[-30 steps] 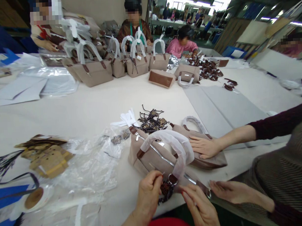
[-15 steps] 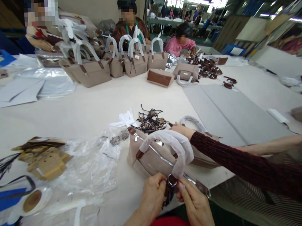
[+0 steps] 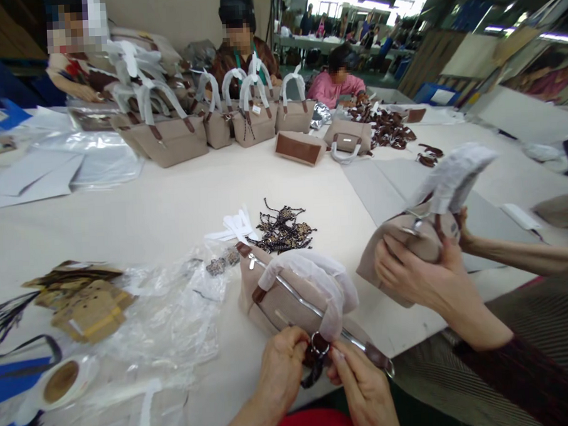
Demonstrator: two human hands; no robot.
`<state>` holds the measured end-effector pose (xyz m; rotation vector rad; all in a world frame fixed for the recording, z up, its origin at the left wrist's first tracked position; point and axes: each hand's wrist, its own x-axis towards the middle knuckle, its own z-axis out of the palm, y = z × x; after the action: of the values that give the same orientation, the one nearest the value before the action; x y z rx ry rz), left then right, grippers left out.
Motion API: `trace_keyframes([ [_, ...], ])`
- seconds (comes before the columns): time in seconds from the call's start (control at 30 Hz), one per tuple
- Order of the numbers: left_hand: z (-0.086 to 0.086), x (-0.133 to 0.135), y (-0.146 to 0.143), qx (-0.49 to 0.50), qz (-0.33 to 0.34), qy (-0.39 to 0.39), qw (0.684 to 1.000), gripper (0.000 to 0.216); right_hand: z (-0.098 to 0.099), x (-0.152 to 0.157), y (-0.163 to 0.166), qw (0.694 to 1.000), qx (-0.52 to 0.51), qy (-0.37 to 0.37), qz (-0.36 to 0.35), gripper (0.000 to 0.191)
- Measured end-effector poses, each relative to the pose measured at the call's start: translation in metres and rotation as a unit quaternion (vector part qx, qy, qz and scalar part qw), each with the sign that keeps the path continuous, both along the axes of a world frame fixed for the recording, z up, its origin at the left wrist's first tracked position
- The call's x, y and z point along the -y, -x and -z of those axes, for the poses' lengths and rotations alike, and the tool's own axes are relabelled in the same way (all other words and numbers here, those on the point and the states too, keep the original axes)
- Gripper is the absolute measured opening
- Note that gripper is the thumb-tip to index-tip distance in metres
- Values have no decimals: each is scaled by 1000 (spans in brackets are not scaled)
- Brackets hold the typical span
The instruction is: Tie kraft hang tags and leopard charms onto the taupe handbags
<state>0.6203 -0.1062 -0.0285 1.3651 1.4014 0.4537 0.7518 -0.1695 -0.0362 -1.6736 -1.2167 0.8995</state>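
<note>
A beige handbag (image 3: 288, 301) with brown trim, a silver zip and wrapped white handles (image 3: 310, 274) stands in front of me. At its near handle base is a metal ring (image 3: 320, 342), with a dark braided cord charm (image 3: 312, 376) hanging below it. My left hand (image 3: 280, 367) is closed on the charm, left of the ring. My right hand (image 3: 364, 379) pinches at the ring's right side; its fingertips partly hide what they hold. Beyond the bag lies a pile of similar braided charms (image 3: 285, 228), beside white paper strips (image 3: 237, 224).
At right, a co-worker's hands (image 3: 423, 276) hold another beige bag (image 3: 384, 252). Plastic bags (image 3: 175, 312), brown tags (image 3: 90, 303) and a tape roll (image 3: 60, 381) lie left. Finished-looking handbags (image 3: 177, 142) stand at the back, near seated people. Brown straps (image 3: 388, 130) are heaped there.
The co-worker's arm has drawn back from beside my bag, and the other bag is now lifted to the right. My hands stay at the ring, with only small finger movement.
</note>
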Motion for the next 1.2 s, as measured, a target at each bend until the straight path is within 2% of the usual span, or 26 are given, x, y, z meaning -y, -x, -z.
trace_keyframes([
  [0.2, -3, -3, 3, 124, -37, 130, 983, 13, 0, 2, -1, 1000, 25, -12, -15, 29],
  [0.4, -2, -5, 1, 159, -61, 172, 970, 13, 6, 3, -8, 992, 87, -26, -84, 27],
  [0.57, -3, -4, 0, 192, -79, 209, 956, 15, 10, 6, -1, 994, 96, -60, 5, 23],
  [0.63, -2, -3, 0, 206, -82, 226, 948, 16, 8, 5, 1, 991, 96, -95, -5, 21],
  [0.8, 1, -2, -2, 223, -91, 234, 942, 19, -1, -5, -2, 971, 164, -129, -115, 20],
  [1.03, 5, -2, -1, 226, -88, 221, 945, 20, 4, -7, 0, 962, 210, -118, -125, 26],
  [1.2, 3, 0, -1, 231, -89, 212, 946, 15, 3, -8, -2, 951, 252, -87, -158, 20],
])
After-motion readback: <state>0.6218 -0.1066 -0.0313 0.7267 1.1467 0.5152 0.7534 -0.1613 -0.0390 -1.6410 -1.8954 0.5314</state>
